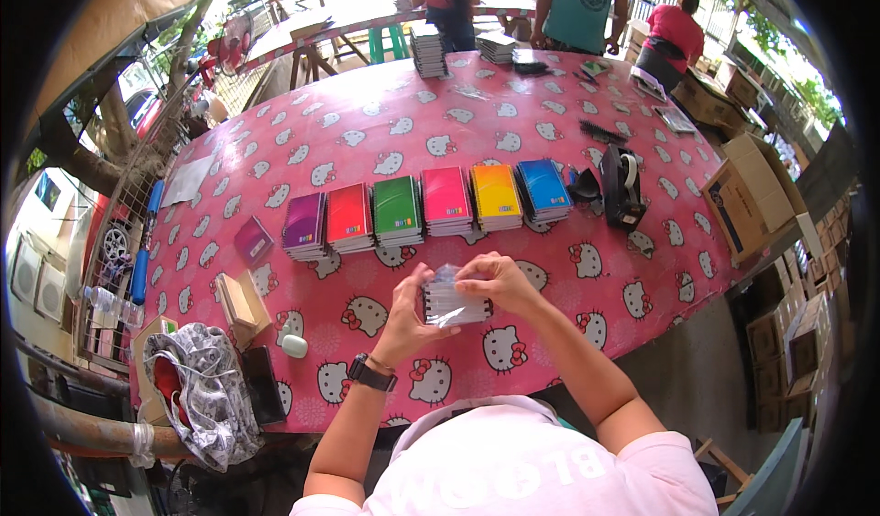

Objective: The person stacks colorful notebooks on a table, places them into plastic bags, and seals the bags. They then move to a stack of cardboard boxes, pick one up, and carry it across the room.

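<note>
A small bundle of spiral notebooks, seen by its pale page edges and dark rings, stands on the table in front of me inside clear plastic. My left hand grips its left side, with the thumb along the near edge. At the top right, the fingers of my right hand are pinched on the clear plastic wrap. Just beyond are stacks of spiral notebooks in a row: purple, red, green, pink, yellow and blue.
A black tape dispenser stands right of the row, near an open cardboard box. On the left lie a loose purple notebook, a white oval case, a phone and a patterned cloth. Several people are at the far side.
</note>
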`<state>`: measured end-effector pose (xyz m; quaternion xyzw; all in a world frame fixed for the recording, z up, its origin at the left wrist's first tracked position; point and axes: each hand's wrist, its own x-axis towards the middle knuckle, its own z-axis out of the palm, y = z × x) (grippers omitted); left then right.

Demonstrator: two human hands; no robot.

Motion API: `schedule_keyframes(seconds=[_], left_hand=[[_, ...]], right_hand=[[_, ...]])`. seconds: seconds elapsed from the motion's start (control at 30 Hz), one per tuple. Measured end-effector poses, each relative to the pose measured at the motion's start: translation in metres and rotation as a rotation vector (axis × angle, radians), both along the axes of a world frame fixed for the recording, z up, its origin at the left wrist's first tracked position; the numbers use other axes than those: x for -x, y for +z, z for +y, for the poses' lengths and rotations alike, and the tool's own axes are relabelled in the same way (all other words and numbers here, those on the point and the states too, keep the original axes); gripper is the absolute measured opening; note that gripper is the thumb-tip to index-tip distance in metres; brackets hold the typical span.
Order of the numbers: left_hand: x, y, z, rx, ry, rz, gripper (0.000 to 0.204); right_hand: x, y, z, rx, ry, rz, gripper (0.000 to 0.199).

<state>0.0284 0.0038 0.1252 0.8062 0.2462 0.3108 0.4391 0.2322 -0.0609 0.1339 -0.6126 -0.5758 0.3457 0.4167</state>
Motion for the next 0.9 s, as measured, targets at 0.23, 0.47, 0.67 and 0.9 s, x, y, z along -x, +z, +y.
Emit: schedule_keyframes(seconds=[0.23,0.47,0.67,0.9], left_hand=[[0.003,0.007,0.012,0.338,-0.201,-0.083,0.080],[0.003,0.017,0.011,-0.164,-0.179,0.020,0.072],[0.005,-0.007,-0.004,-0.390,-0.016,-0.014,0.034],[-0.011,-0.022,-0.023,-0.244,0.283,-0.174,0.027]], right_hand=[[-0.003,0.024,-0.001,-0.222,-0.028,0.142,0.049],[-0.007,-0.003,-0.019,-0.198,0.282,-0.144,0.081],[0.022,-0.014,-0.043,-0.527,0.023,-0.594,0.049],[0.040,-0.013,-0.040,-0.517,-0.170,-0.365,0.022]])
